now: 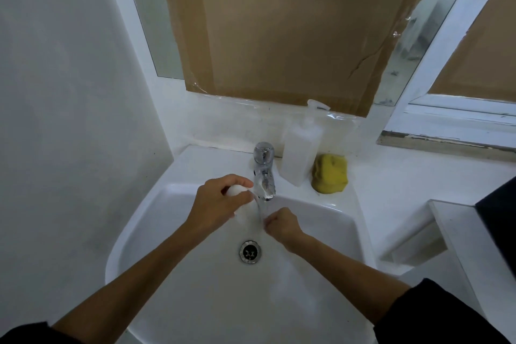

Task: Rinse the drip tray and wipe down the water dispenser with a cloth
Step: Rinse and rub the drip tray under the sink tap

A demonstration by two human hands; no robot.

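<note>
Two bare forearms reach from dark sleeves over the white sink, meeting under the chrome tap, where a thin stream of water runs. This reads as the rinsing step. The left hand curls its grip round a white object held just beside the spout, most likely the drip tray; it is so pale against the basin that its outline and full shape are hard to make out, and only a rounded white edge shows between the fingers. The right hand has its grip closed, fingers bunched at the water stream; whether it pinches the tray's far edge I cannot tell. The next move probably calls for turning the tray under the flow, shaking it off, then shutting the tap. No cloth or dispenser is in view. A yellow sponge and a clear bottle stand on the surface behind the tap.
</note>
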